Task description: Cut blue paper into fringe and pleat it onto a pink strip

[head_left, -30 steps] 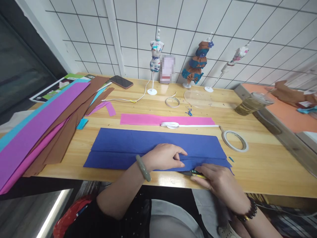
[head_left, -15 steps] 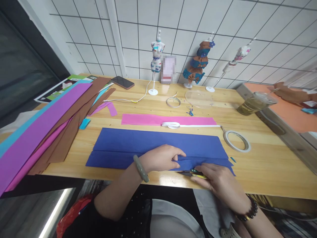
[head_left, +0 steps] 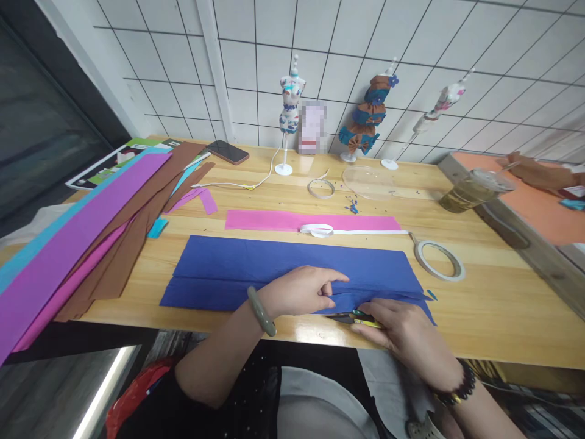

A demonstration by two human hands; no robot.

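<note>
A long dark blue sheet of crepe-like paper (head_left: 256,262) lies near the table's front edge, creased lengthwise. My left hand (head_left: 306,289) rests on it, index finger stretched out and thumb apart from it, the other fingers curled under. Beside it, my right hand (head_left: 400,323) is closed around small scissors (head_left: 354,318) with dark blades and yellow and green on the handles. Their blades point left along the paper's near edge; my fingers partly cover the handles. The paper is bunched between my hands.
Behind the blue paper lie a pink strip (head_left: 260,220), a white tape length (head_left: 365,232) and a tape roll (head_left: 439,261). Coloured strips (head_left: 114,201) are piled at left. Small dress forms (head_left: 290,107) and a phone (head_left: 227,152) stand farther back; a drink cup (head_left: 473,190) is at right.
My left index finger has straightened and reaches slightly farther right over the blue paper. The paper by my right fingers is a little more ruffled. The scissors stay in my right hand.
</note>
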